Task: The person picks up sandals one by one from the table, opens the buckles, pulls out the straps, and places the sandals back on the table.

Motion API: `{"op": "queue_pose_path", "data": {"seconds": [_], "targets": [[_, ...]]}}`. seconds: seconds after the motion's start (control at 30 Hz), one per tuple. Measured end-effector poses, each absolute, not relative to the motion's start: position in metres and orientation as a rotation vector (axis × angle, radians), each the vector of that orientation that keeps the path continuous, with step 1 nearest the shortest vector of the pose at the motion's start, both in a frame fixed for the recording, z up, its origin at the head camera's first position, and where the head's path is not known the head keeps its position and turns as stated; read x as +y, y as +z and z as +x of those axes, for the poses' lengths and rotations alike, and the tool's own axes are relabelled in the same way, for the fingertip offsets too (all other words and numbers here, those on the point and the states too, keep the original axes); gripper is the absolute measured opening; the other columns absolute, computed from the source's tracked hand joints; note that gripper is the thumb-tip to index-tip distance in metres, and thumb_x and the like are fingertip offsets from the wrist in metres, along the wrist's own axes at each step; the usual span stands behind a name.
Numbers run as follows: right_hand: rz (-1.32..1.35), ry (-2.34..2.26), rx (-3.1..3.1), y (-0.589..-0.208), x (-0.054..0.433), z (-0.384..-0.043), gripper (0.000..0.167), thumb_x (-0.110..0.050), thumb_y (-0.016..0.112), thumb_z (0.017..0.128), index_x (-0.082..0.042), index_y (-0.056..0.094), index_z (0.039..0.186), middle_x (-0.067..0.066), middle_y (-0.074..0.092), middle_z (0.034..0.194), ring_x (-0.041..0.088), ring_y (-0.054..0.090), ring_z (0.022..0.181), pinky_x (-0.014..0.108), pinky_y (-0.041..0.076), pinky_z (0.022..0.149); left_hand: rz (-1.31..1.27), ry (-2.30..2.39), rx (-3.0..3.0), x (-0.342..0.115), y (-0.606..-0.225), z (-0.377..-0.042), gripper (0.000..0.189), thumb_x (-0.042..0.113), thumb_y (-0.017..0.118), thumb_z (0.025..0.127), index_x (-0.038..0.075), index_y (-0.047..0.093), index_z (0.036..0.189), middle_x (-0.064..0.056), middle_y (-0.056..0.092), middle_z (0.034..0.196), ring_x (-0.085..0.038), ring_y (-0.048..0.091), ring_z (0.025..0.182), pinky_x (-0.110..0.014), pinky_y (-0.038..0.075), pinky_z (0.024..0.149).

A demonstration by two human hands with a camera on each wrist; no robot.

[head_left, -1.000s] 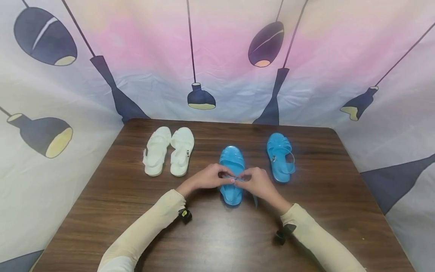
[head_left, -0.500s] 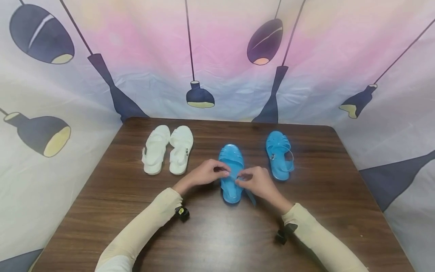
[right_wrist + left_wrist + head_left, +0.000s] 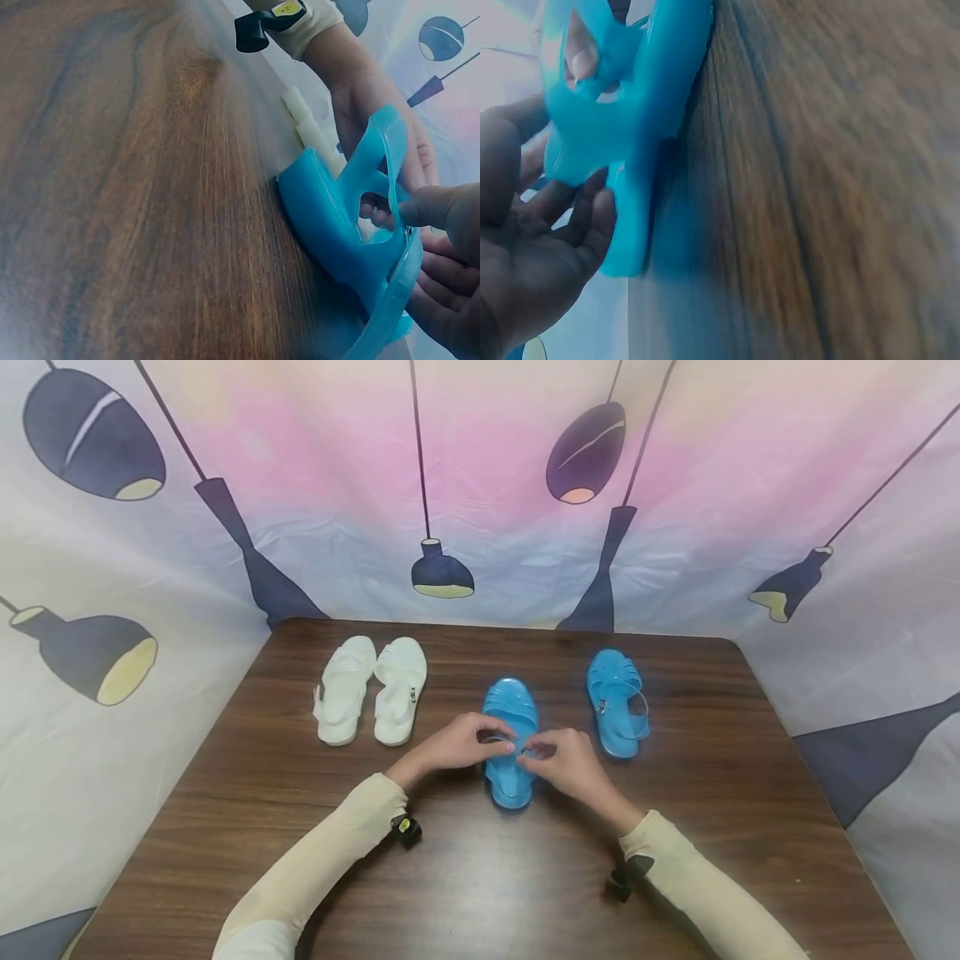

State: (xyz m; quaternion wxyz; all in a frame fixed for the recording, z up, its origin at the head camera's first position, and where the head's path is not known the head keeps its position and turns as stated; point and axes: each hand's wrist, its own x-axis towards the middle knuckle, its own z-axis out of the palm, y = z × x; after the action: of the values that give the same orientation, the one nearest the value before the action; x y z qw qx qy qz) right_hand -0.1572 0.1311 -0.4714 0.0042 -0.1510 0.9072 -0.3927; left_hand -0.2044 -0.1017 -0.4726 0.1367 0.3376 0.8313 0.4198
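A blue jelly sandal [image 3: 512, 697] lies flat on the wooden table in front of me, toe pointing away. My left hand [image 3: 467, 742] reaches over its left side, thumb and forefinger closing on the ankle strap. In the left wrist view the other fingers of this hand curl beside the sandal's heel part [image 3: 592, 124]. From the right, my right hand [image 3: 566, 762] pinches the strap near the buckle between thumb and fingers. The right wrist view shows the strap's loose end [image 3: 394, 300] hanging down below the right thumb [image 3: 431, 208]. The fingertips partly hide the buckle.
The matching blue sandal [image 3: 617, 706] stands to the right, its strap raised in a loop. A pair of white sandals [image 3: 345, 693] sits side by side at the back left. Behind the brown table [image 3: 480, 885] hangs a cloth [image 3: 337, 460] printed with lamps.
My left hand drew back from the strap to the left, then came in again over the sandal. The right hand stays at the strap, whose loose end no longer shows beside it in the head view.
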Motion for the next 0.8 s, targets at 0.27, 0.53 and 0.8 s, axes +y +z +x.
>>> {"op": "queue_pose_path", "data": {"seconds": [0.27, 0.53, 0.8], "targets": [[-0.497, -1.244, 2.871, -0.474, 0.129, -0.156, 0.025, -0.026, 0.087, 0.083, -0.012, 0.08, 0.103, -0.002, 0.076, 0.091, 0.011, 0.07, 0.083, 0.03, 0.06, 0.072, 1.009, 1.22, 2.38, -0.1, -0.474, -0.207, 0.018, 0.025, 0.072, 0.098, 0.015, 0.077, 0.113, 0.005, 0.076, 0.111, -0.006, 0.068, 0.104, -0.027, 0.056, 0.09], [-0.494, -1.274, 2.881, -0.477, 0.132, -0.155, 0.024, -0.027, 0.087, 0.083, -0.013, 0.081, 0.102, -0.002, 0.077, 0.09, 0.01, 0.071, 0.081, 0.029, 0.06, 0.07, 0.955, 1.246, 2.431, -0.111, -0.472, -0.21, 0.02, 0.024, 0.07, 0.099, 0.012, 0.077, 0.114, 0.003, 0.075, 0.106, -0.01, 0.066, 0.093, -0.028, 0.056, 0.083], [-0.481, -1.292, 2.87, -0.477, 0.133, -0.154, 0.026, -0.027, 0.087, 0.083, -0.012, 0.081, 0.102, -0.001, 0.077, 0.091, 0.01, 0.071, 0.082, 0.03, 0.061, 0.071, 0.911, 1.258, 2.459, -0.121, -0.47, -0.215, 0.02, 0.025, 0.068, 0.101, 0.013, 0.074, 0.115, 0.004, 0.073, 0.101, -0.013, 0.064, 0.093, -0.032, 0.056, 0.085]]}}
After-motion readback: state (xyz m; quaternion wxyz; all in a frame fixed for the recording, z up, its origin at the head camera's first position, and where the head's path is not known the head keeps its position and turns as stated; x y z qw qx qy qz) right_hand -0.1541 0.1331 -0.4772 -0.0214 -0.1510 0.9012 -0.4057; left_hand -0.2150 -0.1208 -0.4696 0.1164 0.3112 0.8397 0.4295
